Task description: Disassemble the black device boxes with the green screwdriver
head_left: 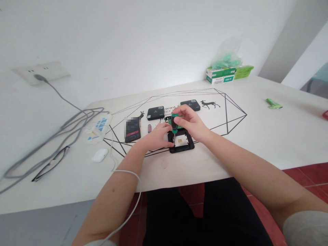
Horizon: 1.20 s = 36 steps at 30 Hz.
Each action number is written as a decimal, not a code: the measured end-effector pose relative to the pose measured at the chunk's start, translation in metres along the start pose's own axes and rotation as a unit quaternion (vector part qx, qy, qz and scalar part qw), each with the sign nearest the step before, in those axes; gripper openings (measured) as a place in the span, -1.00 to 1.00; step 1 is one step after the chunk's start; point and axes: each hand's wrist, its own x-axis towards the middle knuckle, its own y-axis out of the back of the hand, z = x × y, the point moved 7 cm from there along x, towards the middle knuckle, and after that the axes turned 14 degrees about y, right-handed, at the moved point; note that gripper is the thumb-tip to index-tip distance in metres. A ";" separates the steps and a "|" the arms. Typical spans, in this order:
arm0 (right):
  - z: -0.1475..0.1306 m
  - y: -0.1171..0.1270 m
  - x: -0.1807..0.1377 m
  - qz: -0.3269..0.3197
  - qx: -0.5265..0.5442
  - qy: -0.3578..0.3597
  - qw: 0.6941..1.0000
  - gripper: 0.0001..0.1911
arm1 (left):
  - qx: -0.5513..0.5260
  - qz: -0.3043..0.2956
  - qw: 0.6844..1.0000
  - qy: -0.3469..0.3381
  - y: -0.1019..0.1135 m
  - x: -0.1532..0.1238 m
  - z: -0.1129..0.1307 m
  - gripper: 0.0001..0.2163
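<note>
Over dark trousers [165, 215] at a white table [266, 136], grips a green-and-black screwdriver [174, 123] upright in the right hand [194, 125], pointing it down into an open black case [183, 149]; touches the case's left side with the half-curled left hand [158, 136], cannot tell whether pinching it, with black boxes [155, 114] beyond.

White counter [256, 136], black line-and-deer print. Directly on it: open black square plastic casing [190, 146] near front edge; two flat black square boxes [155, 113] behind; left, dark rectangular phone [133, 131], rounded white plastic case [100, 155], black-framed glasses [52, 163]; far right, green wrapper [273, 103].
</note>
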 end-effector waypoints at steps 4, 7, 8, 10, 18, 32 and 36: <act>0.004 -0.005 -0.002 -0.026 0.035 -0.029 0.999 -0.63 | 0.003 -0.002 1.000 0.007 0.000 0.001 -0.001 -0.46; 0.006 -0.003 -0.002 -0.017 0.016 -0.005 1.000 -0.58 | 0.011 0.003 1.000 0.006 -0.001 0.001 -0.001 -0.47; 0.006 -0.001 -0.002 -0.012 0.003 0.006 1.000 -0.56 | 0.012 0.004 1.000 0.005 -0.001 0.001 -0.001 -0.47; 0.006 -0.001 -0.003 -0.015 -0.016 0.018 1.000 -0.55 | 0.009 0.006 1.000 0.004 -0.001 0.001 -0.002 -0.46; 0.008 -0.009 -0.008 -0.041 -0.006 -0.008 0.999 -0.62 | 0.000 0.019 1.000 -0.003 0.004 -0.002 -0.001 -0.44; 0.004 0.002 -0.005 -0.007 -0.096 0.036 0.995 -0.64 | 0.156 0.232 0.943 0.178 0.029 0.024 -0.066 -0.77; 0.005 0.002 -0.004 -0.008 -0.092 0.031 0.995 -0.66 | 0.179 0.233 0.935 0.200 0.026 0.028 -0.067 -0.70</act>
